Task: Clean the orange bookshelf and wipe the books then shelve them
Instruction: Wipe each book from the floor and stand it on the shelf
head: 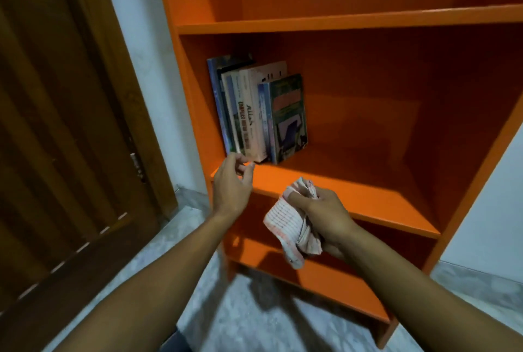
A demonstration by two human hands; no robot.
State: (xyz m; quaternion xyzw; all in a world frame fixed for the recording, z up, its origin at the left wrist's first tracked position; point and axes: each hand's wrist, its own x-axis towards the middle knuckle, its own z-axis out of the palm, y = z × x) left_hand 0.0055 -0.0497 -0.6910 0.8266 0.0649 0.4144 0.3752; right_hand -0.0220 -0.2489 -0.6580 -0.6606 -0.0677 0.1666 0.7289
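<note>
An orange bookshelf [348,19] stands in front of me. Several books [256,114] stand upright at the left end of its middle shelf [353,190]. My left hand [232,181] hovers at that shelf's front edge, just below the books, with fingers loosely curled and holding nothing. My right hand [322,215] is lower and to the right, in front of the shelf edge, gripping a crumpled white and pink striped cloth [291,227] that hangs down from the fist.
A dark wooden door [62,136] fills the left, with a strip of white wall [147,68] between it and the bookshelf. The floor [254,320] is pale speckled tile. The upper shelf and the right part of the middle shelf hold nothing.
</note>
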